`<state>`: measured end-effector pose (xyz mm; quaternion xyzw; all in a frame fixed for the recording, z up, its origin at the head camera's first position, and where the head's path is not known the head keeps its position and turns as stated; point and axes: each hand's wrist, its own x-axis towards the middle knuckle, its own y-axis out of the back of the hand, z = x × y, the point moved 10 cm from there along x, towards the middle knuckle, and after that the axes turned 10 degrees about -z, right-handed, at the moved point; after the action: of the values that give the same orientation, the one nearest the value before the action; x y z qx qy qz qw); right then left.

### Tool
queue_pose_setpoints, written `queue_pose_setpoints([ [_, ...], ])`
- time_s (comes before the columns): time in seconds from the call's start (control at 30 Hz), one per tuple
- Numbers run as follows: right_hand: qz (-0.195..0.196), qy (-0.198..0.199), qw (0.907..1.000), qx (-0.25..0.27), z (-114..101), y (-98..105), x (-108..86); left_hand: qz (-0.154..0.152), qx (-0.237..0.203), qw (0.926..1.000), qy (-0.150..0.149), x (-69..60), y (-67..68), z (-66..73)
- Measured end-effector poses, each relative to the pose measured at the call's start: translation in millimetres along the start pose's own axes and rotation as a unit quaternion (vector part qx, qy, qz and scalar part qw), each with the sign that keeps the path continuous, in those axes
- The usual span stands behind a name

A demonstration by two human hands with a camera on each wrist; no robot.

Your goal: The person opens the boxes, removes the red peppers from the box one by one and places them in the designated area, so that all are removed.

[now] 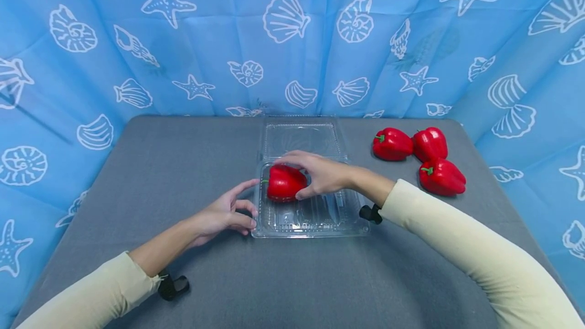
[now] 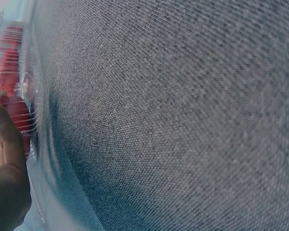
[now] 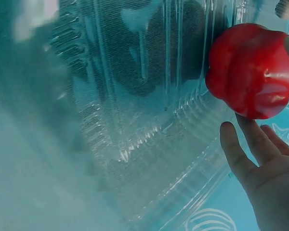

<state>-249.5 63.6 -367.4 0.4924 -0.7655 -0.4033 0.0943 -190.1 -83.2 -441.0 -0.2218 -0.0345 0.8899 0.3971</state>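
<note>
A red bell pepper (image 1: 284, 183) with a green stem is in the base of a hinged clear plastic container (image 1: 311, 232), whose lid lies back. My right hand (image 1: 326, 172) holds this pepper, thumb on the near side and fingers over the far side. In the right wrist view the pepper (image 3: 245, 72) is between the thumb and the spread fingers (image 3: 233, 149). At the container's left side, my left hand (image 1: 224, 215) rests its fingertips against the rim, index finger stretched out. Only part of the left hand (image 2: 9, 149) appears in the left wrist view.
Three more red bell peppers lie at the table's back right: one on the left (image 1: 392, 144), one behind (image 1: 430, 144) and one in front (image 1: 442, 177). Grey cloth covers the table (image 1: 192, 156). A blue shell-print curtain (image 1: 219, 39) hangs behind it.
</note>
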Motion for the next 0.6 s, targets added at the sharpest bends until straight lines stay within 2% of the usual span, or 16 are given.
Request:
queue_pose_setpoints([
  [0.2, -0.006, -0.006, 1.0000, 0.001, -1.0, -2.5, 5.8, -0.001, -0.005, 1.0000, 0.002, 1.1, 0.2, -1.4],
  [0.6, 0.016, -0.019, 0.9997, 0.003, 0.1, -0.4, 6.4, -0.004, -0.003, 1.0000, -0.001, 1.8, 0.6, -1.4],
])
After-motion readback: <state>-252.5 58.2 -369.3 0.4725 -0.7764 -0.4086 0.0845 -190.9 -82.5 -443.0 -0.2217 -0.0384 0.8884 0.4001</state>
